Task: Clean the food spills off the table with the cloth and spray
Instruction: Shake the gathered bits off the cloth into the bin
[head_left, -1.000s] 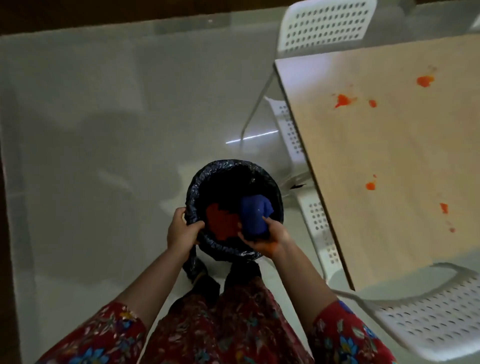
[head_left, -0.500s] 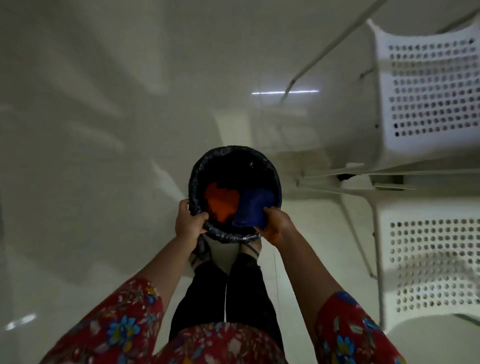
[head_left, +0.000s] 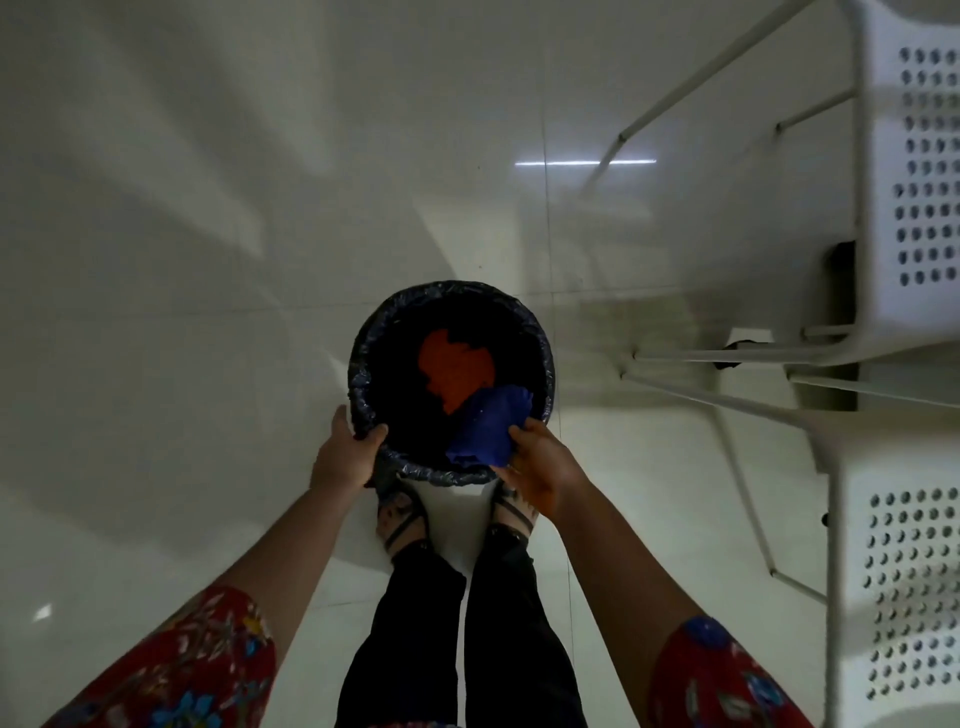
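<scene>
L grip: left hand (head_left: 345, 457) curled on bin (head_left: 453, 287) rim, near-L side, thumb over liner edge; holds nothing else
Bin: black-lined, just ahead of feet (head_left: 402, 519); can't tell if set on floor (head_left: 208, 270) or held just above; orange waste (head_left: 454, 366) inside
Cloth: blue cloth (head_left: 488, 426) bunched over bin's near-R part, partly inside rim
R grip: right hand (head_left: 540, 467) closed round cloth's near end; skin looks orange-tinged
Chairs (head_left: 924, 182): white, far R, apart from bin
Not in view: table, spray
Risk L: tug on liner; liner slips off rim or bin tips
Risk mid: hard shake; bits fly past rim onto floor/feet
Risk R: grip slackens; cloth drops onto waste
Risk after: soiled cloth prob. smears table; chair legs close on turning R
</scene>
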